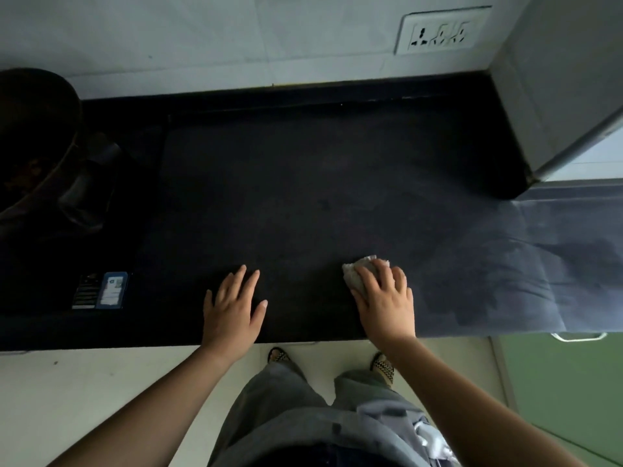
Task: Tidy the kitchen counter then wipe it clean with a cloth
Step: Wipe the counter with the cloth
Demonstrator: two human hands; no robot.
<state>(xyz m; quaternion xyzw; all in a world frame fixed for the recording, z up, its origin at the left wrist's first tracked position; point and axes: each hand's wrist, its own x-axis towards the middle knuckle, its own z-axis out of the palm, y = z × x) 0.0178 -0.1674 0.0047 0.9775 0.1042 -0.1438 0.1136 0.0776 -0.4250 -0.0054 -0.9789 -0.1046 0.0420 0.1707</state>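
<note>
Firstly, containers. One only: dark pan (37, 136), well to the left of and beyond left hand (232, 310), partly cut off by the frame. Brownish specks inside, too dim to identify. Set on a dark stove (67, 251), with two labels (111, 290) on its near face, left of left hand.

Next, hands. Left hand: palm down on counter (303, 180), fingers straight and slightly spread, holding nothing. Right hand (384, 298): palm down, fingers straight and close together, pressing cloth (357, 271) onto counter. Cloth pale and wadded, mostly under the fingers, showing past the fingertips and on the thumb side. Hands apart, bare dark counter between them.

Then, edges. Front edge just behind both wrists; floor, trousers and sandalled feet below it. Back edge well beyond the fingertips, marked by a low dark lip against the pale wall. Socket (441, 30) on that wall, beyond right hand. Fridge (556, 79) beyond and to the right of right hand, its near corner standing on the counter. Lighter streaked patch (539, 264) on the counter to the right of right hand, reaching the frame edge. Open surface beyond both hands as far as the back lip, bounded left by stove and right by fridge. Handle (578, 337) under the front edge, right of right wrist.
</note>
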